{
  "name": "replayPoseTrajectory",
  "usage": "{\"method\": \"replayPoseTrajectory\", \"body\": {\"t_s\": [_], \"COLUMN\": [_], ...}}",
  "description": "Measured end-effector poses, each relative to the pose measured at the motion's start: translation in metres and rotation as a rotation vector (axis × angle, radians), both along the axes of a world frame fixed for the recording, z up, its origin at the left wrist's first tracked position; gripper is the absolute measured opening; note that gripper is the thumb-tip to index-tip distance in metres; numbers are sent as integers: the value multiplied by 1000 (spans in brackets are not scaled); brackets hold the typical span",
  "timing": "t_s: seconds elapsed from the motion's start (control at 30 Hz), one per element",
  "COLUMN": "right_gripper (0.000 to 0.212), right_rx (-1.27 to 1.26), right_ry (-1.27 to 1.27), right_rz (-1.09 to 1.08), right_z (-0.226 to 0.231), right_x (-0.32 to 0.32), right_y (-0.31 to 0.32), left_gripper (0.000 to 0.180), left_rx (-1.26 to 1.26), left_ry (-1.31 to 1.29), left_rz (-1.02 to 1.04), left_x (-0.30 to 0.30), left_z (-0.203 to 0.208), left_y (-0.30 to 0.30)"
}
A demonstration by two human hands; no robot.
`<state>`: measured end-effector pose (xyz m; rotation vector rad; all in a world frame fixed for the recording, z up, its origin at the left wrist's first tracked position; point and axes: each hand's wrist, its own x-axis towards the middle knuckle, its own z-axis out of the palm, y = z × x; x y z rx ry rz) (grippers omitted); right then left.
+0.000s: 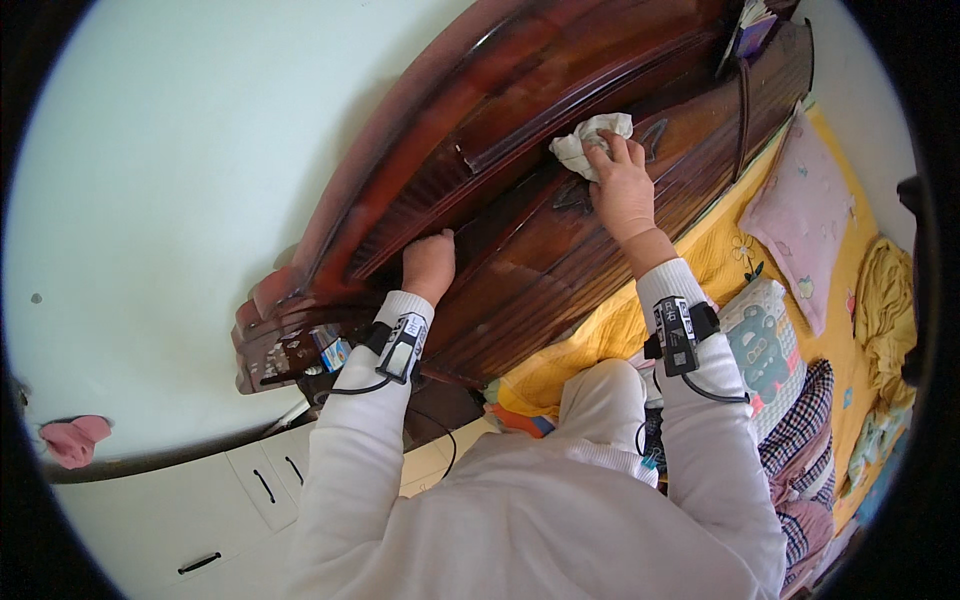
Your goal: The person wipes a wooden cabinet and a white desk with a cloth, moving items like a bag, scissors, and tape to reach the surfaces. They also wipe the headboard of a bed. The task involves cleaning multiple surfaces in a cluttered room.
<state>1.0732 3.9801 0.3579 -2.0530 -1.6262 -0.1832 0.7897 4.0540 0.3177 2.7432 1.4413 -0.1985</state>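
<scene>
My right hand (623,190) is closed on a crumpled white cloth (588,146). It presses the cloth against the glossy dark red-brown wooden headboard (520,220), next to a carved dark ornament (573,197). Lower down and to the left, my left hand (429,266) rests at the recessed ledge of the same headboard. It looks curled like a fist; its fingertips are hidden, so whatever it may grip does not show.
Yellow bedding (700,240) spreads along the right, with a pink pillow (800,220), a bear-print pillow (757,345) and checked fabric (800,430). Small items crowd around a blue-and-white box (334,352) at the left. White cabinets (180,520) stand lower left; a purple book (752,36) sits at the top.
</scene>
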Motion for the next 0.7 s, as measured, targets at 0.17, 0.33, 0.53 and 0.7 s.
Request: {"method": "replayPoseTrajectory", "body": {"t_s": [0.17, 0.33, 0.53, 0.7], "right_gripper": [51, 50, 50, 49], "right_rx": [31, 21, 28, 33], "right_ry": [-6, 1, 10, 21], "right_rz": [-1, -12, -8, -5], "right_z": [-4, -2, -3, -3], "right_x": [0, -1, -2, -2], "right_y": [0, 1, 1, -1], "left_gripper": [17, 14, 17, 15], "left_rx": [95, 177, 186, 187], "left_ry": [47, 42, 56, 77], "left_rz": [-137, -219, -250, -266], "left_x": [4, 5, 5, 5], "left_z": [-8, -14, -23, -19], "left_y": [6, 10, 14, 13]}}
